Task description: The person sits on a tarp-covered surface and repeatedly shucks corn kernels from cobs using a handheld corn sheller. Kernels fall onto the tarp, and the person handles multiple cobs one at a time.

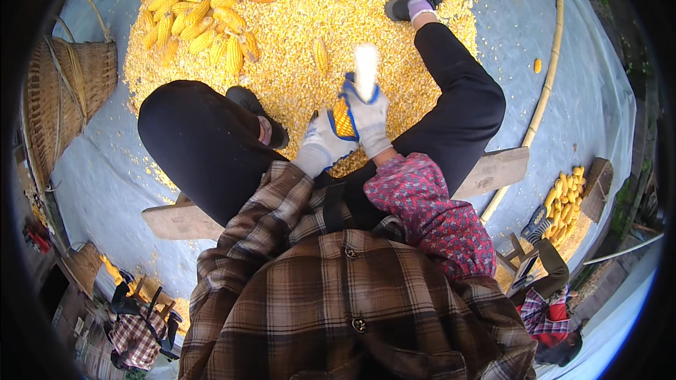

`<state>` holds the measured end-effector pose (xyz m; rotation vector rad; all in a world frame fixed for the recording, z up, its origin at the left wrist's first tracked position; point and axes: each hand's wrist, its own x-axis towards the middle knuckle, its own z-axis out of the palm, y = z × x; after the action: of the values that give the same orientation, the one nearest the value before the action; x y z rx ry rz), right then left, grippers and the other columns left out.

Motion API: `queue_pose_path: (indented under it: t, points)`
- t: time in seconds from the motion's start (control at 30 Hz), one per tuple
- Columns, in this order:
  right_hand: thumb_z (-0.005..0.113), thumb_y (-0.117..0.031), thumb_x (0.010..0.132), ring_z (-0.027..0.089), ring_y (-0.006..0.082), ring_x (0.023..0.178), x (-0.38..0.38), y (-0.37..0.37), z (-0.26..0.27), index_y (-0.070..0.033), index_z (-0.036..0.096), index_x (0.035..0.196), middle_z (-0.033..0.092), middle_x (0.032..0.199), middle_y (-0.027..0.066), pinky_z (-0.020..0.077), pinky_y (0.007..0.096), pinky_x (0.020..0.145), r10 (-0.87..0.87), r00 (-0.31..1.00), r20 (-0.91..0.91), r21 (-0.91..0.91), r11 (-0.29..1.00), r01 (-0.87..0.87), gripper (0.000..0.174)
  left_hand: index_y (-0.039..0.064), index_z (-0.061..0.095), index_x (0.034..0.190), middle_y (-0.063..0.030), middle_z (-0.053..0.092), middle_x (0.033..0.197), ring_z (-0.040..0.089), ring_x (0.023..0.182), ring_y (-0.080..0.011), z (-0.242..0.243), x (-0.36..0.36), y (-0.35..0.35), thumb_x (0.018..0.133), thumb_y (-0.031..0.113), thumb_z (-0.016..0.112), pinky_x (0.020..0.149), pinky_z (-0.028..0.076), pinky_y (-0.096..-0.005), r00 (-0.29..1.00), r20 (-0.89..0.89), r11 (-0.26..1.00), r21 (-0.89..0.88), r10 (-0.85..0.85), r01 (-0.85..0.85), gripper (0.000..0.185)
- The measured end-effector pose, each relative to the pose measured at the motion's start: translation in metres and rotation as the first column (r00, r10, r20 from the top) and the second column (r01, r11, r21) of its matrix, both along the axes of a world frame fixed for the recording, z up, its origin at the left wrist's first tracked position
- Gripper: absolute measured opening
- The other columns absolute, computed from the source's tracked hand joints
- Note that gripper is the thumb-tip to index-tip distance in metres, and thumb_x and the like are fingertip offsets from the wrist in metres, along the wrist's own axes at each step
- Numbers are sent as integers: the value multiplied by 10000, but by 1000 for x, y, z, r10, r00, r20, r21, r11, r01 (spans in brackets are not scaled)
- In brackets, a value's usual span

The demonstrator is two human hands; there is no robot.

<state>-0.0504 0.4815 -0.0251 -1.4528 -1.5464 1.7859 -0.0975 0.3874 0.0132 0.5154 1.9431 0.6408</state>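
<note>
My left hand [325,140], in a white work glove with blue edging, is closed around the side of a yellow corn cob [343,117]. Touching it on the right, my gloved right hand [369,111] grips a bare white corncob [366,66] that points away from me and looks blurred. Both hands meet between my knees, over a wide heap of loose corn kernels [296,26]. A single ear of corn [320,56] lies on the kernels just beyond my hands. Many husked ears [200,10] are piled at the heap's upper left.
Under me is a wooden bench [491,171] on a blue-grey tarp [591,89]. A woven basket [68,95] stands at left, a bamboo pole [549,63] lies at right. Two people [138,338] sit at the lower corners; near the right one [549,311] is another corn pile [566,206].
</note>
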Motion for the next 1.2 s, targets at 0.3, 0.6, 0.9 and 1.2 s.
queue_pose_path:
  t: [0.3, 0.6, 0.9, 1.2]
  points:
    - [615, -111, 846, 620, 186, 607, 10, 23, -2, 19, 611, 989, 635, 752, 108, 510, 290, 553, -107, 941, -320, -271, 962, 17, 194, 52, 550, 1059, -68, 639, 793, 594, 516, -150, 15, -4, -4, 786, 184, 682, 395, 426, -213, 342, 872, 816, -107, 351, -568, 331]
    - [708, -121, 762, 566, 87, 645, -5, 4, 16, -22, 623, 927, 618, 753, 45, 447, 240, 583, 155, 968, -197, 74, 987, -143, 211, 42, 575, 981, -149, 637, 825, 620, 761, -307, -20, 1, -4, 682, 183, 690, 662, 499, -381, 992, -123, 968, 253, 37, -5, 349]
    - [635, -120, 835, 625, 164, 766, 7, 21, 13, 2, 566, 1101, 629, 874, 103, 510, 294, 632, -157, 887, -433, -460, 885, -68, 300, 34, 533, 1013, -149, 648, 881, 648, 770, -269, 4, -5, 0, 718, 284, 669, 670, 512, -365, 954, -234, 980, -112, -186, 163, 410]
    - [625, -42, 820, 599, 153, 562, 4, 11, -13, 19, 607, 961, 608, 709, 68, 495, 263, 517, -83, 981, -174, -117, 991, 63, 154, 26, 569, 906, -127, 635, 811, 629, 653, -238, 7, -3, 1, 716, 210, 673, 584, 508, -350, 979, 176, 985, 157, -100, 72, 285]
